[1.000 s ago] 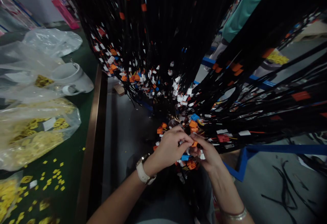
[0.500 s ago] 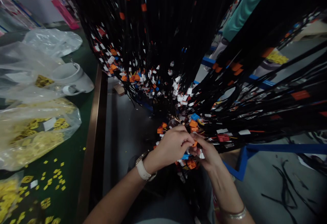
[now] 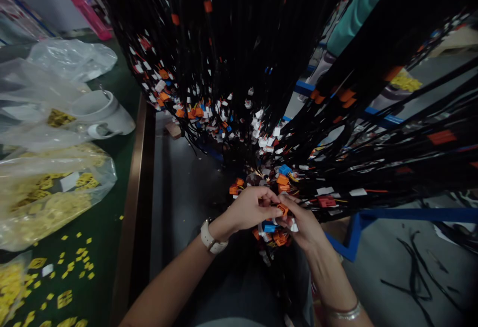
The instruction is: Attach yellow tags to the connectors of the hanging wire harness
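Note:
Near the lower centre, my left hand [image 3: 254, 208] and my right hand [image 3: 301, 221] meet at a small orange connector [image 3: 283, 209]. My left thumb and fingers pinch its left side, while my right fingers hold it from the right. A white connector [image 3: 294, 225] shows against my right palm. Just below my left fingers is a blue connector [image 3: 269, 227], with more orange connectors [image 3: 280, 238] under it. Another blue connector [image 3: 284, 169] and an orange one [image 3: 283, 179] lie above the hands, on wires of a dense black bundle [image 3: 257, 33].
On the green table [image 3: 125, 167] at left lie clear bags [image 3: 56, 202] of yellow pieces, loose yellow pieces and a white mug [image 3: 112, 113]. A blue frame [image 3: 353, 242] stands right of my hands. Black cables stretch rightward. Behind them shows a teal cloth [image 3: 358, 13].
My left thumb and fingers have shifted on the orange connector, and more of it now shows. My left wrist has turned slightly. The blue connector below is less covered.

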Tool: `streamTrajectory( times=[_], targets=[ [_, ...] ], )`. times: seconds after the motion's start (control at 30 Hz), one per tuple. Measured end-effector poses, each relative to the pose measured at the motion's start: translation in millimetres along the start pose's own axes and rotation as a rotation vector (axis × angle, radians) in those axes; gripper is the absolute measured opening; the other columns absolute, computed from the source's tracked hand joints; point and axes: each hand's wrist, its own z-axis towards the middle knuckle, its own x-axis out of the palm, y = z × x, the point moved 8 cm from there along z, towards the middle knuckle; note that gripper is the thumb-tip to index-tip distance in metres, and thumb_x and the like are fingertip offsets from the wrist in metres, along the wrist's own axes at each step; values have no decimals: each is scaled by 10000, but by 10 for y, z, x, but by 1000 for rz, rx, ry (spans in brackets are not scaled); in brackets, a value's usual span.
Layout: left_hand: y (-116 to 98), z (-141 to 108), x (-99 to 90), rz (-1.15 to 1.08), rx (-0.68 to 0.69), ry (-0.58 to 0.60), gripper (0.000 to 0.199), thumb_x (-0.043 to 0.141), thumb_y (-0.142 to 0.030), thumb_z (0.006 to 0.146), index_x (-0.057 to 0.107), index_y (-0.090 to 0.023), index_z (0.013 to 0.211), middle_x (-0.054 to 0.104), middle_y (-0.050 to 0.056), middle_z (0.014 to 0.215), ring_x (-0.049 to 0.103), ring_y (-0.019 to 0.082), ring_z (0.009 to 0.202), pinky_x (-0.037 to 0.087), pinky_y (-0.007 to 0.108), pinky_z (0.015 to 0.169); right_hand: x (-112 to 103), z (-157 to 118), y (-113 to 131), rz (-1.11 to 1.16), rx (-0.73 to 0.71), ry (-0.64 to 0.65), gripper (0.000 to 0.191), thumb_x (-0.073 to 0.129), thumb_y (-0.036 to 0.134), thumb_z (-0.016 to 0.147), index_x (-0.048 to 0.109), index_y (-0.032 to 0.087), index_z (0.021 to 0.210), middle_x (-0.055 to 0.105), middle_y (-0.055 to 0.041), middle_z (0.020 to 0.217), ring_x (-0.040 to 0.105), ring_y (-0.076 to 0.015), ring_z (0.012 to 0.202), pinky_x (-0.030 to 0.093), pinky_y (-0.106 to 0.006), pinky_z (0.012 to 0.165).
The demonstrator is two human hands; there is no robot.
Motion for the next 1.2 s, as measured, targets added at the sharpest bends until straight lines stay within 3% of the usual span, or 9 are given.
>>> streamTrajectory(
  times=[0.17, 0.37, 0.57, 0.83, 1.07, 1.2],
  targets=[
    [17, 20, 3, -16, 10, 18, 222, 647, -281, 710, 638, -123, 866, 437, -55, 596, 357, 59, 544, 290, 183, 496, -14, -17, 15, 24, -4, -54, 260, 807, 285, 602, 595, 155, 676, 505, 62, 459, 385, -27, 351, 336, -144, 350],
    [-43, -7, 120, 56, 71, 145, 196, 595, -304, 759, 632, -112, 775, 465, -40, 589, 370, 66, 544, 296, 180, 489, -27, -42, 67, -28, -46, -72, 283, 819, 293, 583, 581, 158, 657, 452, 90, 435, 365, -14, 328, 351, -132, 342],
    [-136, -30, 120, 265, 165, 53, 194, 563, -301, 782, 607, -130, 701, 458, -47, 555, 359, 68, 532, 275, 196, 504, -36, -33, 87, -47, -78, -54, 271, 816, 302, 582, 595, 167, 659, 489, 77, 470, 382, -22, 323, 343, -136, 315],
    [-130, -37, 112, 262, 112, -9, 231, 578, -279, 762, 486, -152, 593, 368, -74, 520, 317, 59, 512, 252, 201, 497, -92, -26, 89, -47, -97, -118, 295, 836, 285, 544, 607, 172, 692, 530, 70, 506, 411, -26, 337, 351, -129, 312],
    [-182, -71, 117, 247, 141, -52, 113, 579, -247, 777, 625, -158, 723, 416, -72, 524, 356, 63, 508, 273, 208, 512, -58, -12, 89, 3, -65, -140, 310, 839, 282, 527, 580, 159, 645, 502, 77, 464, 400, -29, 327, 331, -134, 303],
    [-190, -105, -13, 239, 85, -244, 108, 658, -254, 726, 663, -163, 783, 407, -75, 518, 368, 64, 498, 293, 203, 513, -60, -30, 83, 72, -36, -210, 344, 852, 271, 482, 597, 168, 687, 492, 88, 453, 390, -39, 316, 348, -162, 305]
  ],
)
